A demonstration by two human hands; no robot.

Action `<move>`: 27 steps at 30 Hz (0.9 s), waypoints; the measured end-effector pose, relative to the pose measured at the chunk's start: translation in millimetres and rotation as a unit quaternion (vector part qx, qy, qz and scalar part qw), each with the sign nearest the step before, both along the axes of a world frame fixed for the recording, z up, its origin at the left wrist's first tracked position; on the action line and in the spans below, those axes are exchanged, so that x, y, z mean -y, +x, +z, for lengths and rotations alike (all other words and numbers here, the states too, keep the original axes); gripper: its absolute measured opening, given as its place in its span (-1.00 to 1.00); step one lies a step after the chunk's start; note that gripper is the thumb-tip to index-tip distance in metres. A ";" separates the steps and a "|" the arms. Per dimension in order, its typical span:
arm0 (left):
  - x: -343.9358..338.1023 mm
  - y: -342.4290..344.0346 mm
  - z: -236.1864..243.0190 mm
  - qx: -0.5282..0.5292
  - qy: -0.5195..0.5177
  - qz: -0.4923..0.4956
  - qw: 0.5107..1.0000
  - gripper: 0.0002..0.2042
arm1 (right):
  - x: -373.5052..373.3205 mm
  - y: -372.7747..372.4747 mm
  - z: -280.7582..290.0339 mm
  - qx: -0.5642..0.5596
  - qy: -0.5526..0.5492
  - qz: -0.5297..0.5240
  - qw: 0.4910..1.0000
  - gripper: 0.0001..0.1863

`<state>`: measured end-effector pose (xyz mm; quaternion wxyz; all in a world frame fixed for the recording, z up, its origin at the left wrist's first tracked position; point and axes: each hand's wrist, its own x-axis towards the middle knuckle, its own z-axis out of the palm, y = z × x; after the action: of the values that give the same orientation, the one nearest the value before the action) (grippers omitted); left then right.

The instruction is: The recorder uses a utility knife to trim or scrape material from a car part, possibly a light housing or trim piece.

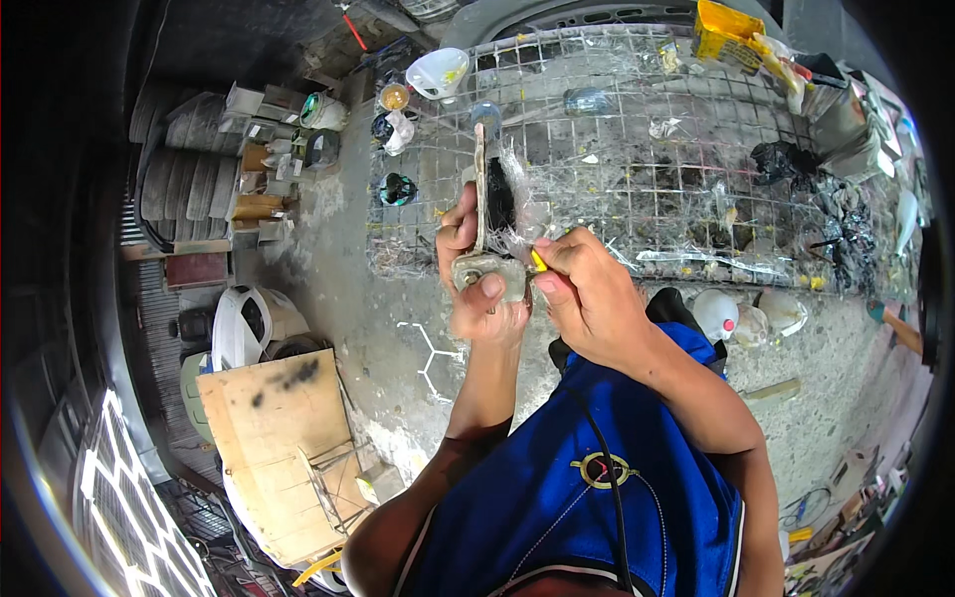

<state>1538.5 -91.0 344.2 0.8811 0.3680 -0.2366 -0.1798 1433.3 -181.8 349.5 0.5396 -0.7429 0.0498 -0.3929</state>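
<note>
My left hand point(476, 310) is closed around a long, thin, worn-looking part point(481, 194) with a pale block-like end. The part stands up away from me, and its exact kind is unclear. A black piece with frayed clear plastic film point(500, 199) lies along its right side. Close on the right, my right hand point(597, 294) pinches a small yellow-ended thing point(538, 261) between thumb and fingertips. Its tip meets the edge of the pale end near my left thumb. Most of the yellow-ended thing is hidden by my fingers.
Beyond my hands is a paint-stained wire grid point(627, 164) with a white bowl point(438, 74), a yellow container point(724, 35) and black plastic bags point(786, 161). Plastic jugs point(716, 314) stand on the right. A wooden board point(279, 448) is at lower left; boxes fill a shelf point(257, 206).
</note>
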 end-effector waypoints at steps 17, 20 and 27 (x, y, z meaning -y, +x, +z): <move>6.0 31.0 -83.7 -0.170 0.103 -0.101 0.975 -0.68 | 33.8 22.6 -82.6 -0.192 -0.050 0.003 0.980 -0.81; 18.9 31.2 -137.9 -0.196 0.158 -0.128 0.959 -0.70 | 46.3 14.3 -131.8 -0.225 -0.031 0.011 0.974 -0.81; 54.3 20.6 -203.9 -0.275 0.196 -0.037 0.941 -0.71 | 54.5 8.6 -195.7 -0.326 -0.014 0.010 0.945 -0.78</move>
<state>1559.2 -145.3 140.3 0.8148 0.4607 0.0412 -0.3495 1441.9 -236.3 153.8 0.4874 -0.8385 0.2096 -0.1243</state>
